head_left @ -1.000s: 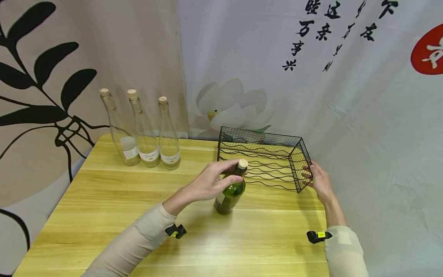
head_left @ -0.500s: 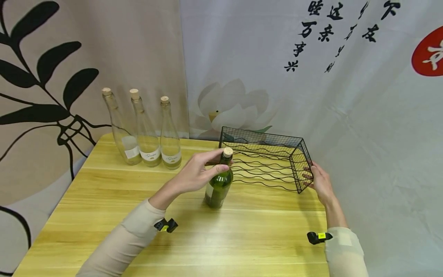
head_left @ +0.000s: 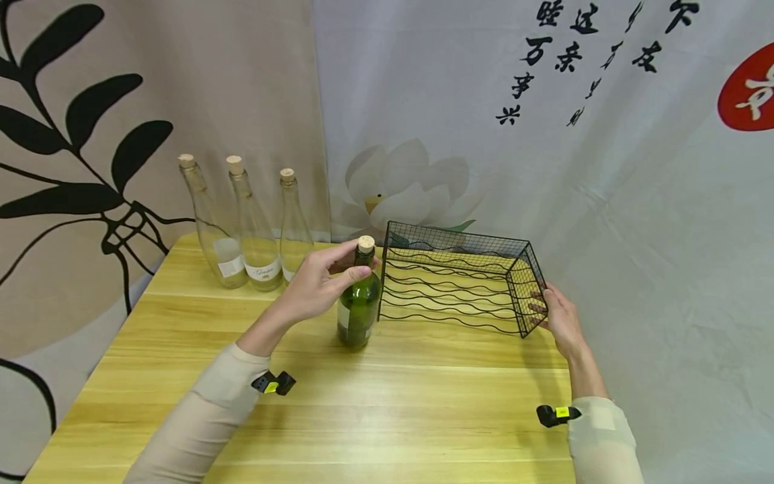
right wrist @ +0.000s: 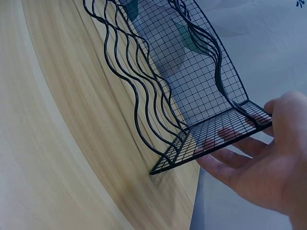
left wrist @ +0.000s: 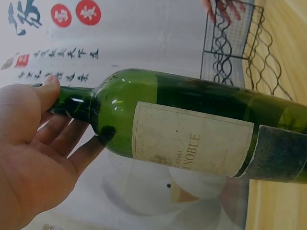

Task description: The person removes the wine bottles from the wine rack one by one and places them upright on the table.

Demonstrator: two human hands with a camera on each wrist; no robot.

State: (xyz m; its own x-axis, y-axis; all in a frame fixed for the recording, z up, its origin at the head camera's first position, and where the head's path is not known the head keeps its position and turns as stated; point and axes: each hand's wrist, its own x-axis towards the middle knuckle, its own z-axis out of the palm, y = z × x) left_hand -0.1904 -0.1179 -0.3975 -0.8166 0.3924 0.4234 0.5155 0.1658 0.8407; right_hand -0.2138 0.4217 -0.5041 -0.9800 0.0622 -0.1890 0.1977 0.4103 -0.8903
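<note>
My left hand (head_left: pixel 317 282) grips the neck of a green wine bottle (head_left: pixel 359 306) just under its cork. The left wrist view shows thumb and fingers around the neck, and a cream label (left wrist: pixel 192 139) on the bottle. The bottle stands about upright left of a black wire bottle rack (head_left: pixel 453 296); whether its base touches the table I cannot tell. At the rack's right end, my right hand (head_left: pixel 562 319) holds the mesh side panel; the right wrist view shows the thumb at its upper edge and fingers (right wrist: pixel 230 158) behind the mesh.
Three clear corked bottles (head_left: pixel 260 265) stand at the table's back left, the rightmost partly hidden by my left hand. A printed cloth (head_left: pixel 411 81) hangs behind the wooden table (head_left: pixel 375 417). The table's right edge lies near my right arm.
My left hand has moved left and slightly toward the back with the green wine bottle, away from the rack's front. My right hand and the rack have stayed in place.
</note>
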